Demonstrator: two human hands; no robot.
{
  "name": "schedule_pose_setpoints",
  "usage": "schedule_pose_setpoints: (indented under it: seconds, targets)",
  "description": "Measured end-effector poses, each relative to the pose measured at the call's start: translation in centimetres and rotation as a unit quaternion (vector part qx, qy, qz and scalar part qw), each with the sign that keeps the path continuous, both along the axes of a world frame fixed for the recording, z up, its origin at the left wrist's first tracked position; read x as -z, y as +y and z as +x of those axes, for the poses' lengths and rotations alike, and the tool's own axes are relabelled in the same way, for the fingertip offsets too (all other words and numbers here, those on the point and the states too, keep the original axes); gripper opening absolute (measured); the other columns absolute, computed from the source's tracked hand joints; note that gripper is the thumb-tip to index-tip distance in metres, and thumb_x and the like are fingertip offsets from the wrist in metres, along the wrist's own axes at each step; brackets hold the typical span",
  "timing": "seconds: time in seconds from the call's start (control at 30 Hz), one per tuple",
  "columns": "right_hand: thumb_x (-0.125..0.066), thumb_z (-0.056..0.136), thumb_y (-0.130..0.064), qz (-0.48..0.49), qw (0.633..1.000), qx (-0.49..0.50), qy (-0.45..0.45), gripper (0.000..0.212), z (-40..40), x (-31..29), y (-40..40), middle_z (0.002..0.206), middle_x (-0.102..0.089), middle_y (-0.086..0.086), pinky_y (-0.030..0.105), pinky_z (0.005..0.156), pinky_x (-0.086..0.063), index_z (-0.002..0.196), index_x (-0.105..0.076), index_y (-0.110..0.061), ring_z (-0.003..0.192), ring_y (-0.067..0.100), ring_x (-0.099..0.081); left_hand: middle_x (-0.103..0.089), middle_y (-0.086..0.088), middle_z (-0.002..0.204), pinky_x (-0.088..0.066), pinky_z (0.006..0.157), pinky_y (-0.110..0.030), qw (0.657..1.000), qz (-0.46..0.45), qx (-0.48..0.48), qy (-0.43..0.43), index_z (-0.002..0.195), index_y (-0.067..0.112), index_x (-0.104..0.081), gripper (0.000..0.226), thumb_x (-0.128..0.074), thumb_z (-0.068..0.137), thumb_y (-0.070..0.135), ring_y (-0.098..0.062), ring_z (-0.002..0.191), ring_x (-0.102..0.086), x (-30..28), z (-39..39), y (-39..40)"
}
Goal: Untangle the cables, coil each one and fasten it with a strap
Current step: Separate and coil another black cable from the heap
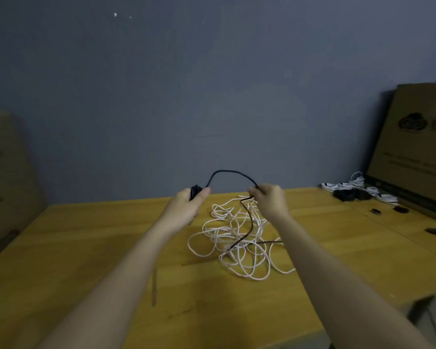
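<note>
Here the left hand (186, 205) has its grip curled around a small coiled bundle of thin black cable (195, 191), thumb laid along it. The right hand (269, 200) pinches the same cable farther along, so an arch of it stands between the two hands. Below, the cable trails down into a loose tangle of thin white cables (237, 238) lying on the yellow wooden desk (86, 248).
</note>
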State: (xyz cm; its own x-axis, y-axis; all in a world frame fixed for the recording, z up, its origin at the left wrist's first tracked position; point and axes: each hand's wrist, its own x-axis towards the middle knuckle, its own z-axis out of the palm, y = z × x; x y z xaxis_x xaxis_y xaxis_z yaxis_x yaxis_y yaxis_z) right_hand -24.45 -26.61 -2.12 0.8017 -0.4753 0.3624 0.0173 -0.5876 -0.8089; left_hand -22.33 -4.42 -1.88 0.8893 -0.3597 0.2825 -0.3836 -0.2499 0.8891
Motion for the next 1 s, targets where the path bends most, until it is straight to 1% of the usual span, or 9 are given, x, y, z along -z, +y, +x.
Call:
schedule_pose_setpoints:
  seconds: [0.1,0.17,0.27,0.37,0.43,0.53,0.6,0.77,1.0]
  targets:
    - [-0.056,0.095,-0.015,0.206,0.971,-0.036,-0.119,0.017,-0.7,2.0,1.3,0.069,-0.065,0.0,0.035,0.075,-0.05,0.084,-0.069,-0.013,0.066,0.01,-0.061,-0.029,0.009,0.046,-0.022,0.044,-0.023,0.998,-0.046,0.024,0.03,0.076,0.014,-0.036,0.033,-0.046,0.099,0.035,-0.007,0.038,-0.026,1.4,-1.4,-0.8]
    - [-0.055,0.097,-0.016,0.282,0.943,-0.059,-0.169,0.016,-1.6,3.1,2.9,0.059,-0.059,-0.007,0.031,0.069,-0.051,0.088,-0.069,-0.017,0.057,0.005,-0.058,-0.029,0.009,0.043,-0.022,0.042,-0.021,0.996,-0.061,0.033,0.063,0.078,0.011,-0.041,0.033,-0.044,0.1,0.035,-0.007,0.036,-0.026,2.6,-2.4,-1.3]
    - [-0.05,0.1,-0.023,0.149,0.966,-0.057,-0.206,0.019,-3.4,4.7,4.5,0.077,-0.061,-0.013,0.017,0.07,-0.046,0.103,-0.068,-0.02,0.069,-0.004,-0.056,-0.031,0.008,0.043,-0.024,0.047,-0.026,0.99,-0.084,0.036,0.105,0.079,0.011,-0.045,0.036,-0.043,0.1,0.041,-0.01,0.037,-0.027,4.4,-3.7,-1.3]
    - [-0.042,0.102,-0.029,-0.152,0.975,-0.028,-0.157,0.028,-4.6,7.1,4.5,0.088,-0.063,-0.005,0.03,0.065,-0.038,0.113,-0.064,-0.017,0.08,0.013,-0.056,-0.026,0.008,0.041,-0.025,0.046,-0.027,0.973,-0.165,0.049,0.151,0.074,0.014,-0.043,0.039,-0.04,0.101,0.042,-0.01,0.033,-0.023,5.5,-5.0,-0.5]
    - [-0.045,0.101,-0.031,-0.343,0.934,0.034,-0.09,0.029,-5.0,9.0,4.0,0.086,-0.065,0.007,0.031,0.059,-0.033,0.115,-0.064,-0.015,0.08,0.03,-0.058,-0.024,0.008,0.039,-0.024,0.043,-0.025,0.958,-0.222,0.067,0.166,0.071,0.015,-0.042,0.04,-0.038,0.101,0.042,-0.009,0.031,-0.019,5.9,-5.9,0.1]
    - [-0.071,0.084,-0.024,-0.524,0.847,0.056,-0.076,0.013,-5.9,11.5,4.5,0.063,-0.063,0.01,0.029,0.049,-0.038,0.088,-0.071,-0.012,0.061,0.032,-0.06,-0.022,0.01,0.038,-0.022,0.041,-0.023,0.94,-0.281,0.072,0.179,0.069,0.017,-0.04,0.041,-0.037,0.101,0.043,-0.007,0.03,-0.017,6.3,-7.3,1.5]
    - [-0.077,0.074,-0.024,-0.577,0.809,0.046,-0.102,0.012,-6.7,13.0,5.4,0.057,-0.06,0.005,0.026,0.048,-0.04,0.08,-0.072,-0.015,0.055,0.027,-0.059,-0.023,0.01,0.038,-0.022,0.04,-0.023,0.934,-0.308,0.054,0.175,0.068,0.018,-0.041,0.041,-0.038,0.1,0.043,-0.007,0.03,-0.016,6.5,-8.0,2.3]
    - [-0.078,0.077,-0.028,-0.623,0.778,0.016,-0.08,0.03,-9.1,15.3,7.2,0.069,-0.068,0.004,0.027,0.056,-0.044,0.103,-0.071,-0.016,0.066,0.027,-0.063,-0.024,0.011,0.038,-0.023,0.044,-0.024,0.915,-0.357,0.008,0.19,0.07,0.019,-0.043,0.042,-0.037,0.1,0.046,-0.007,0.032,-0.018,7.5,-8.7,4.0]
    - [-0.064,0.073,-0.008,-0.615,0.774,-0.053,-0.142,0.013,-10.7,15.5,9.7,0.063,-0.059,0.005,0.028,0.053,-0.042,0.086,-0.067,-0.012,0.061,0.027,-0.057,-0.042,0.008,0.05,-0.036,0.054,-0.024,0.918,-0.366,-0.034,0.151,0.078,0.017,-0.036,0.029,-0.038,0.104,0.031,-0.009,0.041,-0.036,8.5,-9.3,3.4]
